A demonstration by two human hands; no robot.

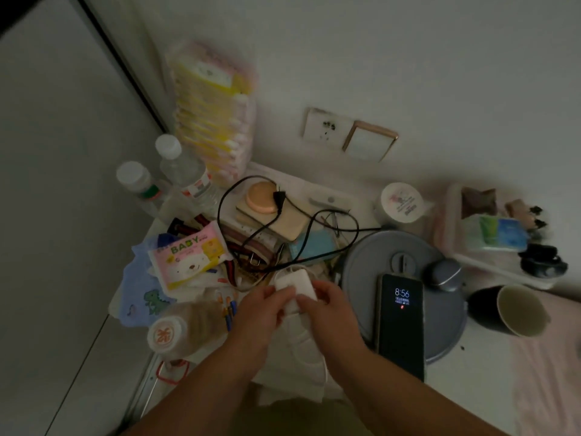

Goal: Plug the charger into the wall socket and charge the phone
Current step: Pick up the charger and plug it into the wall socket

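Over a cluttered bedside table, left hand (262, 305) and right hand (323, 302) together clasp the white charger (297, 283); wall socket (325, 127) sits empty, phone (401, 322) lies nearby, seemingly uncabled

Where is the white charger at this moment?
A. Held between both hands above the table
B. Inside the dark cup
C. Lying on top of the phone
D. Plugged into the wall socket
A: the white charger sits between the left hand and right hand, while the wall socket is empty.
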